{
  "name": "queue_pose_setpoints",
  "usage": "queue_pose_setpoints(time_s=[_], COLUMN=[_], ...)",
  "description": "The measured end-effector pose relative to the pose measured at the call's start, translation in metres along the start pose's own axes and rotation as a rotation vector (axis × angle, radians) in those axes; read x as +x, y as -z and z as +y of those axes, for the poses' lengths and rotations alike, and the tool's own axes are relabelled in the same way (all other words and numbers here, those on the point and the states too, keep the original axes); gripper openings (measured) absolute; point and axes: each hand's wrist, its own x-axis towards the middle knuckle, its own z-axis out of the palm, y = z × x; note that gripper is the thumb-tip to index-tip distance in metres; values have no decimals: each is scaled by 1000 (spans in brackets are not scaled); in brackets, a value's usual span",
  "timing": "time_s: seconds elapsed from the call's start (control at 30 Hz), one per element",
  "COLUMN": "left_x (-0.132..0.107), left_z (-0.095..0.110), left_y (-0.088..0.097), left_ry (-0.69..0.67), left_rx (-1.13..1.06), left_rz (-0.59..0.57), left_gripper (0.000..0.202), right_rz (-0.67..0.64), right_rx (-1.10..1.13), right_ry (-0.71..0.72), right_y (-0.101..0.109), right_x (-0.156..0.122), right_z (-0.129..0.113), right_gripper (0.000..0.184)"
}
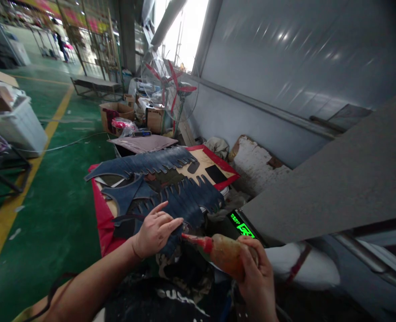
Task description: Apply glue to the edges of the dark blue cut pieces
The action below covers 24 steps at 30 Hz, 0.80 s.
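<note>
My right hand (256, 273) is wrapped round a squeeze bottle (227, 252) of amber liquid, tilted to the left. Its red nozzle (199, 241) points at a small dark blue piece (172, 243) of leather-like material. My left hand (157, 230) is closed on that piece, index finger stretched along its top; the thumb is hidden. Just beyond lie overlapping blue pieces with notched, finger-like edges (184, 197), and another long notched piece (147, 161) behind them. They rest on a table covered with red cloth and tan board (202, 161).
A device with a green lit display (243, 226) is near my right hand. A grey slanted panel (335, 179) and white pipe-like form (305, 266) stand at the right. Behind the table are fans (176, 87) and cardboard boxes (117, 114). A person (61, 44) stands far off.
</note>
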Motion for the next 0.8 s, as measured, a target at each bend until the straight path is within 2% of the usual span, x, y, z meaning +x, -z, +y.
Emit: queue_pose_setpoints(time_s=[0.13, 0.2, 0.33, 0.5, 0.67, 0.8], left_x=[-3, -4, -4, -4, -6, -12], left_z=[-1, -2, -2, 0, 1, 0], left_y=[2, 3, 8, 10, 9, 9], left_ry=[-5, -13, -31, -40, -25, -20], left_rx=[12, 24, 67, 73, 69, 70], left_rz=[-3, 0, -19, -19, -50, -72], left_gripper=[37, 36, 35, 37, 40, 39], right_rz=[-104, -78, 35, 102, 30, -50], right_rx=[122, 89, -128, -113, -36, 22], right_ry=[-65, -51, 38, 20, -75, -115], right_y=[0, -1, 0, -1, -9, -5], right_x=[-5, -4, 2, 2, -4, -11], right_z=[2, 2, 6, 16, 16, 18], right_gripper=[26, 28, 34, 32, 36, 34])
